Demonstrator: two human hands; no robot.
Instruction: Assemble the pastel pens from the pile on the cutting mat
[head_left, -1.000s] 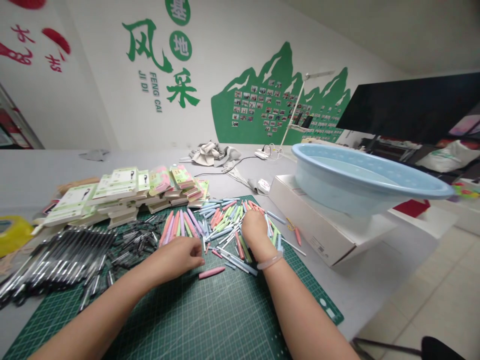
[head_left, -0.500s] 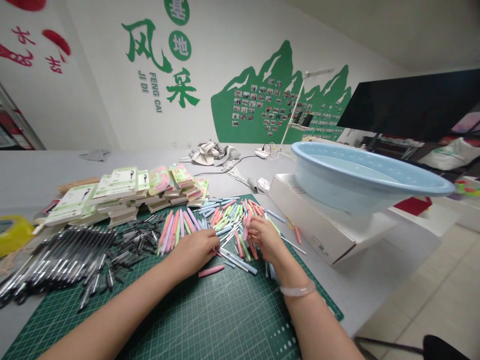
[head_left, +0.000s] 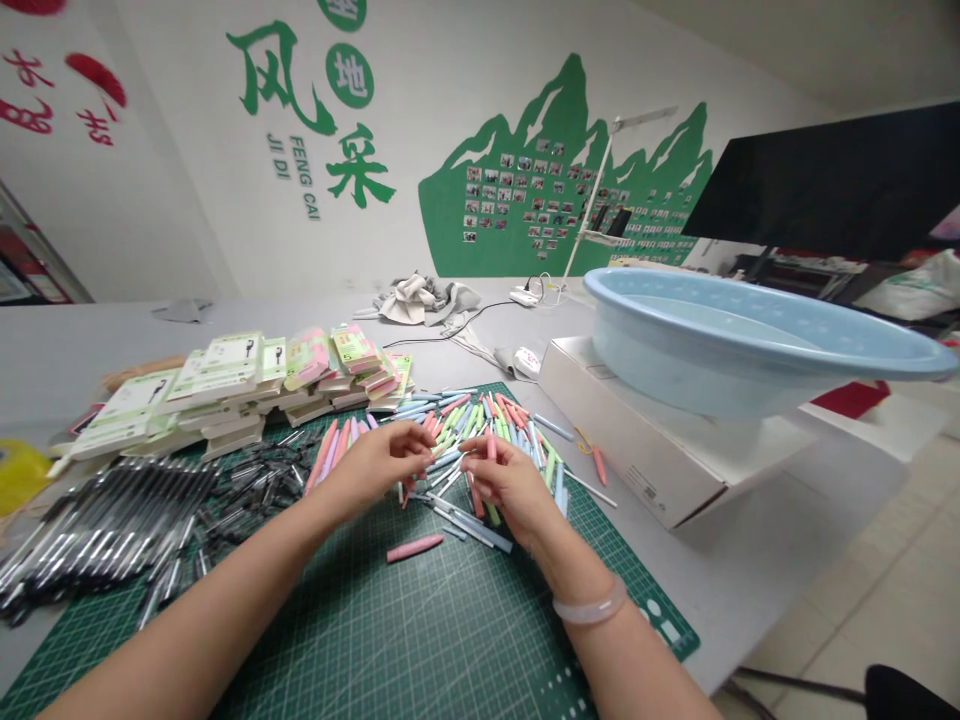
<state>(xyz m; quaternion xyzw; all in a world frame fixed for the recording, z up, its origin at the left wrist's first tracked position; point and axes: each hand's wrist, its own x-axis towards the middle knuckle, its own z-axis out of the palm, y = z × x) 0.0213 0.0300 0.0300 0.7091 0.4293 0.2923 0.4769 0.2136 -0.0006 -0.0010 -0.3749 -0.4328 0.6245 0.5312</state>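
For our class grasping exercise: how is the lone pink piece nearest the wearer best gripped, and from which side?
Probably pinch the pink piece across its middle, from above and the near side: it is slim, lies flat on the green mat, and the coloured pile lies beyond it.

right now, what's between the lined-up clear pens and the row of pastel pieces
In the head view, a loose heap of small black pieces lies between the clear pens and the pastel pieces.
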